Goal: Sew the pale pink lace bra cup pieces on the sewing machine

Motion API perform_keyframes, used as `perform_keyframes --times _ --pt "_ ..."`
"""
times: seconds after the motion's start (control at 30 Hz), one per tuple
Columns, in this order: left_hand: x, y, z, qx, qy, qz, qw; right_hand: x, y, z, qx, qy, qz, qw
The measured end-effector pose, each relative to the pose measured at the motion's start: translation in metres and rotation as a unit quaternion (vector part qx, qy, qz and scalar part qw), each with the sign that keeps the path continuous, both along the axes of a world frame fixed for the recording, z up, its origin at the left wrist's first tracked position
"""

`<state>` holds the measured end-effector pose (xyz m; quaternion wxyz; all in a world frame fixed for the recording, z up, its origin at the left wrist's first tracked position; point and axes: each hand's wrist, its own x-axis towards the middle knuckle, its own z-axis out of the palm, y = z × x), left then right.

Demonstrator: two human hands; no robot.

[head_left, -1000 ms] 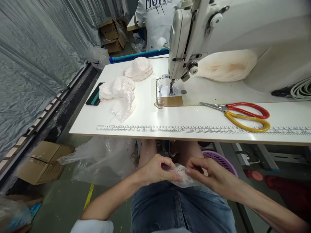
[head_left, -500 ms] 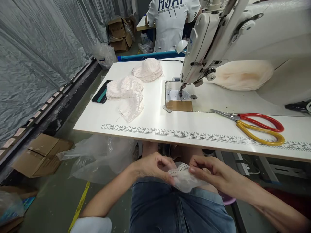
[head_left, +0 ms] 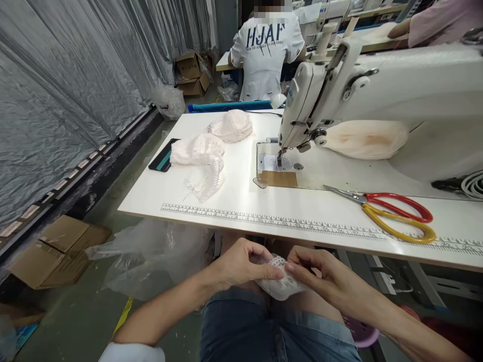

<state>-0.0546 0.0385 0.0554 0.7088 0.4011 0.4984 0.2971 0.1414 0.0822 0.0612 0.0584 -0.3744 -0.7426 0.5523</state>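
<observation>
Over my lap, a small white piece of lace fabric (head_left: 281, 286) with a dotted, openwork edge is pinched between both hands. My left hand (head_left: 249, 264) grips its left side, thumb pressed on top. My right hand (head_left: 315, 269) closes thumb and fingers on the right side, close to the left thumb. Above them, the table (head_left: 143, 193) carries pale pink lace pieces (head_left: 206, 161) and a stacked pile of similar lace (head_left: 232, 125). A dark phone-like slab (head_left: 162, 158) lies partly under the lace.
A white sewing machine (head_left: 309, 100) stands at the right of the table. Scissors with red and yellow handles (head_left: 400, 213) lie near the front edge. Cream fabric (head_left: 366, 141) rests under the machine arm. Clear plastic (head_left: 151, 256) and a cardboard box (head_left: 58, 251) are at the left. A person (head_left: 266, 55) sits ahead.
My hands have drawn closer together on the lace fabric, with the thumbs nearly meeting. The camera view has tilted up slightly, so the table appears lower. The things on the table stay put.
</observation>
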Motion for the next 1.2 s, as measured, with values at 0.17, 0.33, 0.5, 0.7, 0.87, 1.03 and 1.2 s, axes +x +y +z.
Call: perform_keyframes --times 0.17,0.33,0.5,0.7,0.87,1.03,1.2 --pt "-0.007 0.014 0.031 0.059 0.083 -0.003 0.995 -0.006 0.006 0.008 0.067 0.013 0.0 0.998" --pt "-0.028 0.076 0.075 0.154 0.245 -0.134 0.948 -0.028 0.044 0.027 0.219 -0.01 -0.02 0.975" --pt "-0.022 0.17 0.074 0.19 0.356 -0.154 0.902 -0.045 0.113 0.025 0.34 -0.119 -0.084 0.929" --pt "0.001 0.225 0.049 0.162 0.382 -0.183 0.891 -0.024 0.153 0.007 0.361 -0.187 -0.102 0.908" --pt "0.004 0.233 0.051 0.129 0.381 -0.211 0.891 0.0 0.164 0.007 0.465 -0.077 -0.012 0.882" --pt "0.007 0.235 0.052 0.117 0.392 -0.212 0.888 0.006 0.167 0.0 0.584 -0.015 0.071 0.809" --pt "0.01 0.233 0.055 0.111 0.41 -0.213 0.88 0.004 0.164 -0.009 0.639 -0.033 0.095 0.763"
